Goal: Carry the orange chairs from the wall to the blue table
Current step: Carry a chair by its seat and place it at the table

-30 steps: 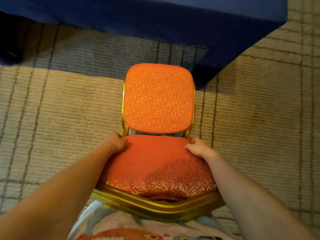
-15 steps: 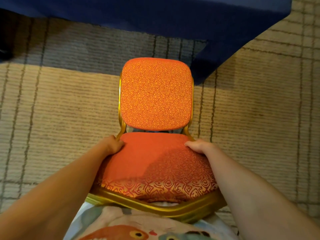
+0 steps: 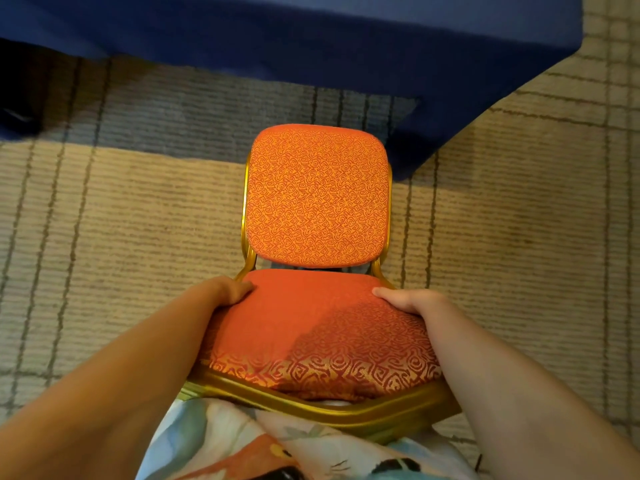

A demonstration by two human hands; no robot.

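An orange chair [image 3: 317,199] with a patterned cushion and a gold metal frame is right in front of me, its backrest pointing away towards the blue table [image 3: 311,39]. My left hand [image 3: 230,292] grips the seat's left rear edge. My right hand [image 3: 408,299] grips the right rear edge. The seat's front rim presses against my patterned shirt. The blue cloth hangs to the floor, its corner just beyond the backrest on the right.
Beige carpet [image 3: 121,237] with dark grid lines covers the floor on both sides of the chair. A dark shape [image 3: 17,98] lies at the far left under the table edge.
The blue table has come closer and fills more of the top of the view. Both hands keep their hold on the chair seat.
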